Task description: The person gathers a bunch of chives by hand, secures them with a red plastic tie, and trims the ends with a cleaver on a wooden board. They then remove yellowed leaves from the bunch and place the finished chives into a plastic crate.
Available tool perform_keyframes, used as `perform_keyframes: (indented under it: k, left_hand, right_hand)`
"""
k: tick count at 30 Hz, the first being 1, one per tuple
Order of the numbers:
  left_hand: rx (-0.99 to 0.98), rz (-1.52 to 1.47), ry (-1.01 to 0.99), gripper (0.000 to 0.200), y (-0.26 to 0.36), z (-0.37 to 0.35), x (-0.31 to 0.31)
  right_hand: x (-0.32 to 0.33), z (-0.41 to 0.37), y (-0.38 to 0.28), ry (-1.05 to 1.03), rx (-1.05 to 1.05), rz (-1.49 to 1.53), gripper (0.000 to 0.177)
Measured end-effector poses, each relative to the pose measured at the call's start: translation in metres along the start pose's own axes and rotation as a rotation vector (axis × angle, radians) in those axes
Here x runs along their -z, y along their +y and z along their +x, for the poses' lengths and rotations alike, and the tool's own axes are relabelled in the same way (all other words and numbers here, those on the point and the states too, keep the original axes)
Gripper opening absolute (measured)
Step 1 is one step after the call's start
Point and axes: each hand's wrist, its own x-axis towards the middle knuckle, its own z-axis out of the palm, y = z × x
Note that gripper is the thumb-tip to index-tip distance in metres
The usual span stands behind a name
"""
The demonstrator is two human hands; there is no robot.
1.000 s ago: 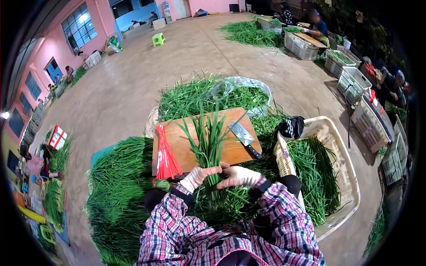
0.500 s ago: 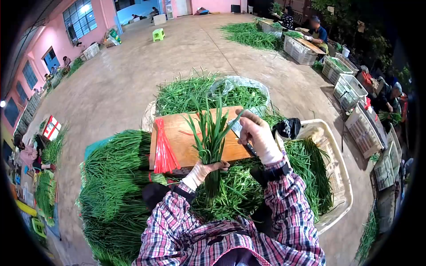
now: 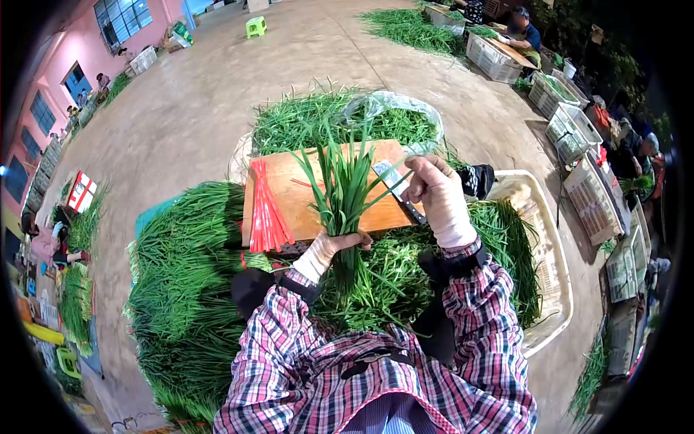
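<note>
My left hand point(image 3: 334, 249) is wrapped round an upright bunch of green leaves point(image 3: 343, 184), whose tips fan out above it. To the right, my right hand point(image 3: 437, 188) has its fingers pinched together at the tip of a long leaf that leans out from the bunch. Behind the bunch is a wooden board point(image 3: 296, 199). Red ties point(image 3: 267, 210) lie on the board's left side. A knife point(image 3: 394, 184) with a wide blade and dark handle rests on its right side, partly behind my right hand. Cut leaves point(image 3: 383, 282) are heaped below my hands.
Stacked green bundles point(image 3: 188, 289) fill the left side. A white crate point(image 3: 553, 289) with greens stands at the right. Beyond the board are more greens point(image 3: 296, 130) and a plastic bag point(image 3: 426, 116). Other people work at the far right and left, including a person point(image 3: 528, 36) by crates.
The view has tilted down, so the board and surroundings sit higher in the picture. My left hand still holds the bunch. My right hand has moved slightly outward from it, fingers still pinched.
</note>
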Motion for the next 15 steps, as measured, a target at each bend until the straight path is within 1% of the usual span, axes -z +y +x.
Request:
perform_keyframes:
  k: [1, 2, 3, 5, 6, 8, 9, 11, 12, 13, 15]
  left_hand:
    - [-0.008, -0.032, -0.015, 0.025, -0.004, 0.0, 0.005]
    - [-0.015, -0.063, -0.031, 0.024, -0.008, 0.0, 0.01]
    - [-0.005, -0.025, -0.02, 0.024, -0.008, 0.0, 0.011]
    - [-0.032, 0.162, 0.19, 0.024, -0.012, -0.005, 0.008]
    - [-0.004, 0.12, 0.108, 0.023, -0.009, -0.004, 0.008]
    - [0.054, 0.037, -0.046, 0.021, -0.001, -0.003, 0.01]
    - [0.07, 0.067, -0.057, 0.018, 0.0, -0.003, 0.009]
    - [-0.045, 0.214, 0.068, 0.017, -0.009, -0.007, 0.011]
    - [-0.023, 0.215, 0.283, 0.018, -0.004, -0.012, -0.004]
    - [0.033, 0.125, 0.196, 0.017, -0.009, -0.008, 0.003]
    - [0.141, -0.059, 0.025, 0.025, -0.016, 0.004, 0.018]
  right_hand:
    - [0.006, 0.001, 0.007, 0.008, -0.015, 0.103, 0.021]
    - [0.013, 0.005, 0.014, 0.071, -0.047, 0.132, 0.021]
    - [0.019, 0.007, 0.022, 0.098, -0.059, 0.148, 0.02]
    - [0.036, 0.01, 0.04, 0.184, -0.089, 0.2, 0.019]
    - [0.037, 0.012, 0.047, 0.239, -0.077, 0.225, 0.02]
    - [0.049, 0.011, 0.055, 0.259, -0.076, 0.248, 0.021]
    - [0.045, 0.008, 0.053, 0.268, -0.079, 0.262, 0.021]
    - [0.04, 0.001, 0.045, 0.231, -0.033, 0.197, 0.021]
    - [0.032, -0.004, 0.036, 0.214, -0.01, 0.161, 0.021]
    - [0.024, -0.009, 0.027, 0.197, 0.015, 0.123, 0.021]
    - [0.01, -0.018, 0.016, 0.161, 0.037, 0.041, 0.02]
